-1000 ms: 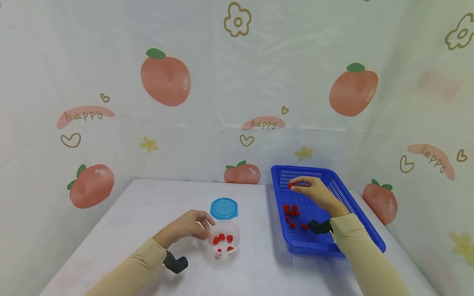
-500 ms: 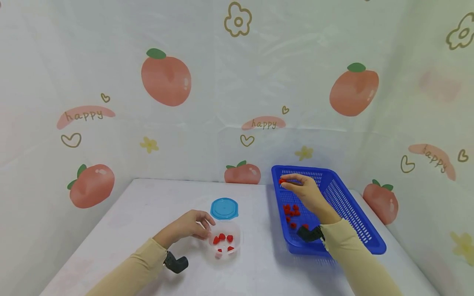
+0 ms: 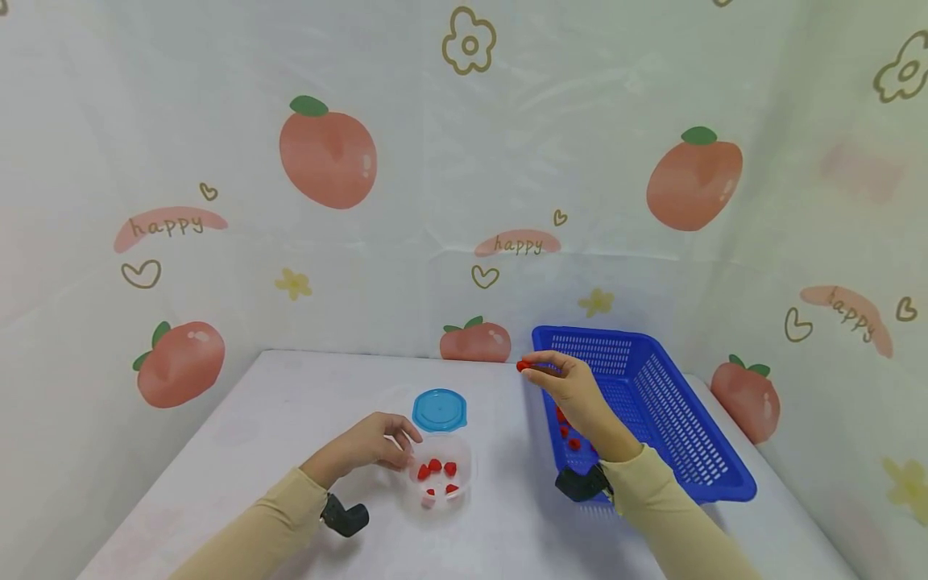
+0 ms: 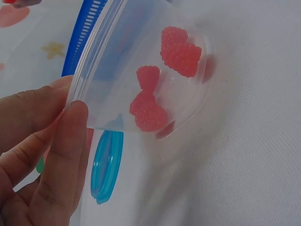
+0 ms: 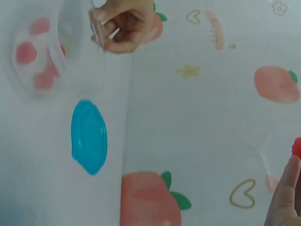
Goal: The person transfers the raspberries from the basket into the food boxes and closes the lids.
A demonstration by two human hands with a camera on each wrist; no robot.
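Observation:
My left hand pinches the rim of a clear plastic tub between thumb and fingers. Several raspberries lie on the bottom of that tub, seen through its wall in the left wrist view. Over the left rim of the blue basket, my right hand holds a single raspberry at its fingertips. In the right wrist view the same raspberry shows at the right edge, partly cut off. More raspberries lie in the basket, some hidden behind the right hand and wrist.
A blue lid lies flat on the white table behind the tub. The basket takes up the table's right side, its walls standing well above the tabletop. A printed curtain hangs close behind the table and along both sides.
My right hand has moved left with its raspberry, from over the basket's inside to its left rim. The left hand and the tub have stayed in place.

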